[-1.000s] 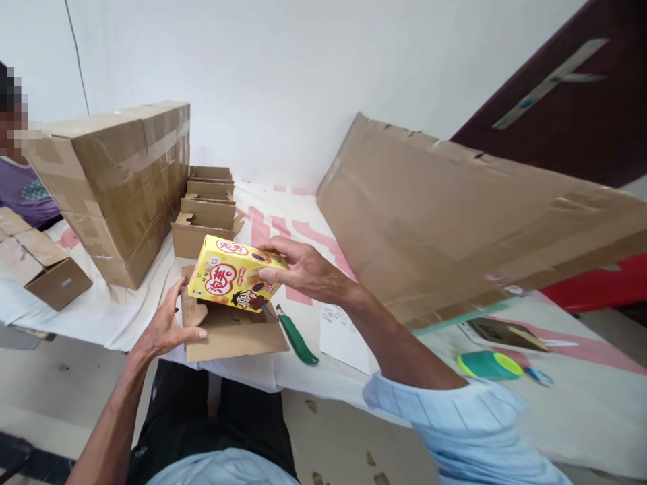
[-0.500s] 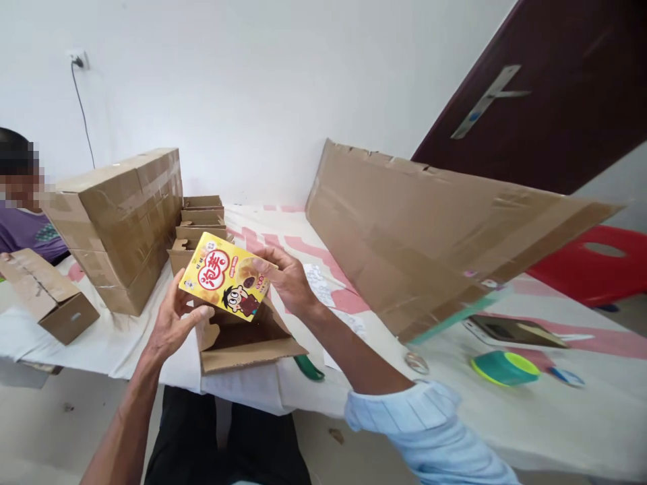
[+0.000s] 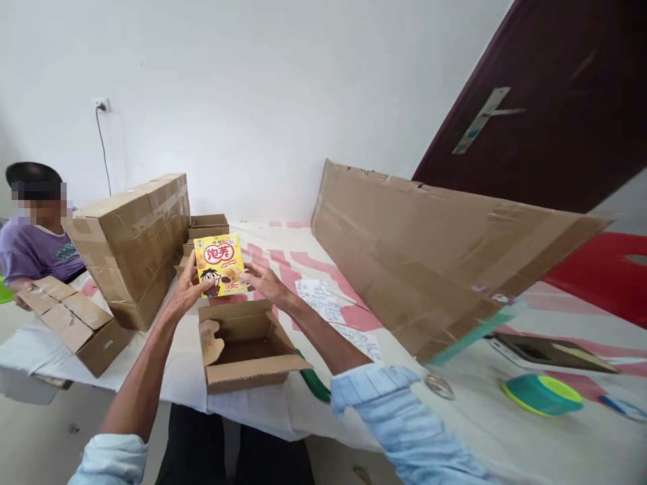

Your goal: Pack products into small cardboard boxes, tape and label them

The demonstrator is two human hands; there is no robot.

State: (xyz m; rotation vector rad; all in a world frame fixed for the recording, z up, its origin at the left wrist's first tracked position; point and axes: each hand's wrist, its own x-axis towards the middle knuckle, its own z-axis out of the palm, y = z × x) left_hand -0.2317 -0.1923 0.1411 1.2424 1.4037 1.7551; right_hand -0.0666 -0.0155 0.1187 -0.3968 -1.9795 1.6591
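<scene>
A yellow snack box (image 3: 220,259) with red lettering and a cartoon face is held upright between both hands, its printed front towards me. My left hand (image 3: 188,286) grips its left side, thumb on the front. At the lower right edge, my right hand (image 3: 265,281) closes on it with the thumb in front. Below and nearer to me stands an open cardboard box (image 3: 247,374) with its flaps folded out; I see nothing inside it. Behind the snack box, several more open cardboard boxes (image 3: 209,221) stand in a row, partly covered by it.
Taped cartons (image 3: 131,246) are stacked to the left, beside a closed carton (image 3: 75,323) touched by another person (image 3: 40,242). A long cardboard sheet (image 3: 435,249) leans at right. A tape roll (image 3: 441,386), teal container (image 3: 543,394) and printed papers (image 3: 321,300) lie on the cloth.
The yellow box has turned from a tilted, sideways pose to upright, and moved away from above the open cardboard box. My view has shifted, showing more of the person at left.
</scene>
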